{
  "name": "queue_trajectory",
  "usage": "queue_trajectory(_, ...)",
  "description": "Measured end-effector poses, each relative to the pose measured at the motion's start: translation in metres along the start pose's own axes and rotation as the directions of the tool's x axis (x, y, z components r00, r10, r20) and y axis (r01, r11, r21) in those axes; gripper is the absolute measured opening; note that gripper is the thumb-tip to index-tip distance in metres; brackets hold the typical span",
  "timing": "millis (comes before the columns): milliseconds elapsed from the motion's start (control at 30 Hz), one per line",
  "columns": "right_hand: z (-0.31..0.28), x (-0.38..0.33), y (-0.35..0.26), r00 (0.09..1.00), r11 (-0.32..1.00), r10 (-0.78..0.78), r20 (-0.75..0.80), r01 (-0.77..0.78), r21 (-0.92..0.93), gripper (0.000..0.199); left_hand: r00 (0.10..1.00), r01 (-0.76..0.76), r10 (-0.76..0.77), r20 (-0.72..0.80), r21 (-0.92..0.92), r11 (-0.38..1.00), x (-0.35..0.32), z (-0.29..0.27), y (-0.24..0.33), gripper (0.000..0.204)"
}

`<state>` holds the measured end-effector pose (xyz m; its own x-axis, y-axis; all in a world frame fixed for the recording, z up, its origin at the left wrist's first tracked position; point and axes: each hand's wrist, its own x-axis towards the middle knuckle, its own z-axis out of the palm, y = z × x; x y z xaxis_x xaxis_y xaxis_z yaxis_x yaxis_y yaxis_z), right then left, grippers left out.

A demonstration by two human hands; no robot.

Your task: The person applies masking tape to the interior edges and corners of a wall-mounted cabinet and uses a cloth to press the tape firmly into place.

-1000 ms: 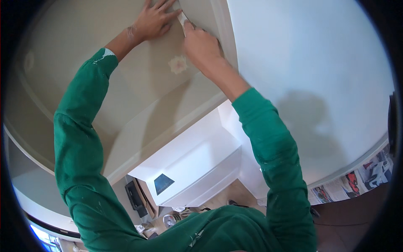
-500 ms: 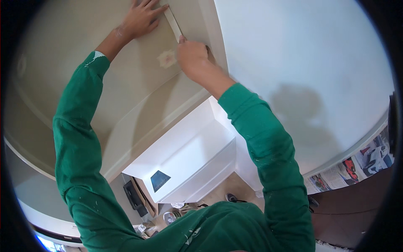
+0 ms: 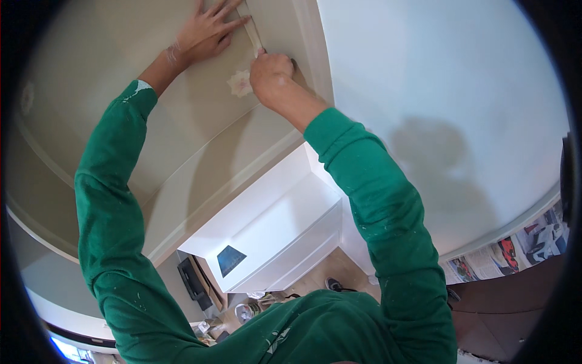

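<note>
Two hands on a beige panel (image 3: 163, 121), with a pale strip (image 3: 253, 35) running between them.
Your left hand (image 3: 205, 35) lies against the panel near the top of the view, its fingers spread open, one fingertip touching the upper part of the strip. Your right hand (image 3: 273, 76) is lower and to the right, its fingers curled closed on the strip's lower end, with the thumb tip right at it; you cannot tell what else sits inside that curl, since the back of the hand hides it. So the strip's visible length lies between your left fingertips and right thumb, slanting down to the right. Just left of your right hand is a pale, jagged patch (image 3: 240, 84); farther right stands a white surface (image 3: 394, 67) bearing a soft shadow.
</note>
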<state>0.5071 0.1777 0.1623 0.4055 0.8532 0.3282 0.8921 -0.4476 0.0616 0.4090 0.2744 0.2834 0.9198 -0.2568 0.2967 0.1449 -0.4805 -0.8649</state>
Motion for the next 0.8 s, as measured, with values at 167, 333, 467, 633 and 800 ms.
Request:
queue_trajectory(167,0.001,0.002,0.000,1.000,1.000,0.011,0.012,-0.011,0.003,0.086,1.000,-0.002,0.002,-0.004,-0.042,0.999,-0.004,0.006,0.007,0.049)
queue_trajectory(333,0.000,-0.002,-0.004,1.000,1.000,-0.003,-0.012,0.003,-0.019,0.085,0.999,0.024,-0.027,0.029,0.098,0.995,-0.014,0.018,0.020,0.063)
queue_trajectory(467,0.005,0.001,-0.001,0.999,1.000,0.011,-0.042,-0.012,-0.025,0.081,1.000,0.026,-0.026,0.002,0.065,0.998,-0.012,0.022,0.026,0.064)
queue_trajectory(633,0.003,-0.004,-0.001,0.997,0.999,-0.031,-0.064,0.029,-0.036,0.077,1.000,0.019,-0.017,-0.026,0.063,0.998,-0.017,0.026,0.025,0.066)
queue_trajectory(800,-0.003,-0.004,0.002,1.000,1.000,0.016,-0.004,-0.016,-0.019,0.078,0.998,0.018,-0.021,0.051,0.063,0.998,-0.008,0.020,0.033,0.058)
